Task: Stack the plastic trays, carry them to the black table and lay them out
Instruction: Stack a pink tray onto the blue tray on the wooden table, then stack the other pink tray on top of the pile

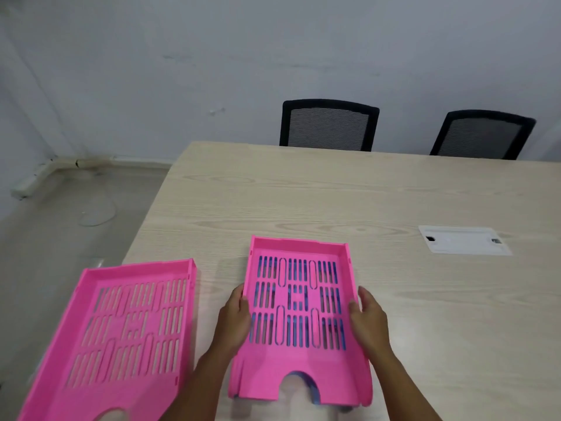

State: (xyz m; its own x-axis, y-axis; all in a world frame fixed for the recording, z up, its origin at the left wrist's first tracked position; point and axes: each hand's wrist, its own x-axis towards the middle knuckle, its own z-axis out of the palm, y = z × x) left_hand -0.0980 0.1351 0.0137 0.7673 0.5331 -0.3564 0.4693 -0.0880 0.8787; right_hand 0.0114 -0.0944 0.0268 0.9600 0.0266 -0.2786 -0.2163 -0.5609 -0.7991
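Note:
A pink slotted plastic tray (299, 364) lies in front of me on the light wooden table (303, 192), sitting on top of a blue tray (299, 375) that shows through the slots and at the front notch. My left hand (235, 317) grips its left wall and my right hand (368, 317) presses against its right wall. A second pink tray (91, 284) lies alone at the table's left front corner, overhanging the edge, with neither hand on it.
Two black mesh-backed chairs (329, 124) (482, 135) stand at the far side of the table. A white cable cover plate (464, 240) is set into the tabletop at the right. Grey floor and a white wall lie to the left.

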